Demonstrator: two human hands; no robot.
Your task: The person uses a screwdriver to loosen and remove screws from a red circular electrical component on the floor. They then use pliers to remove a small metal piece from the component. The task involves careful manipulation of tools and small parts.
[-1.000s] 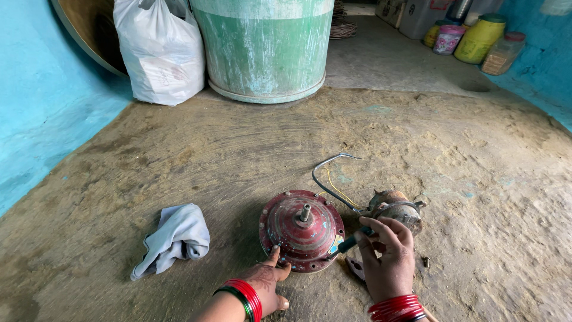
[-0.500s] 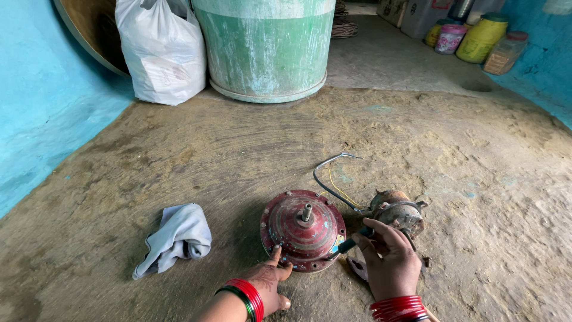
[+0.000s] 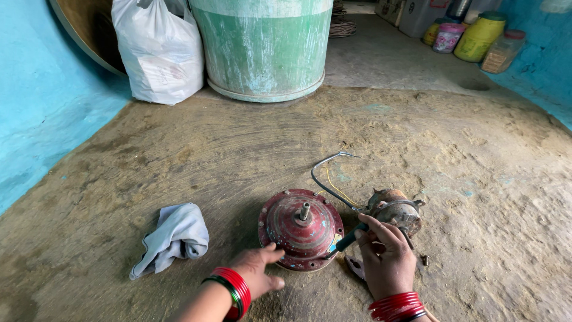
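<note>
Where both hands (image 3: 322, 268) meet, red motor housing (image 3: 301, 229).

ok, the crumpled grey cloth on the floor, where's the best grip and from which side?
Likely from straight above, pinching the raised bunched folds at the right end of the cloth. It lies loose on the dirt floor with nothing on it; the thin tail at lower left is flatter and harder to catch. The left hand is nearest.
</note>
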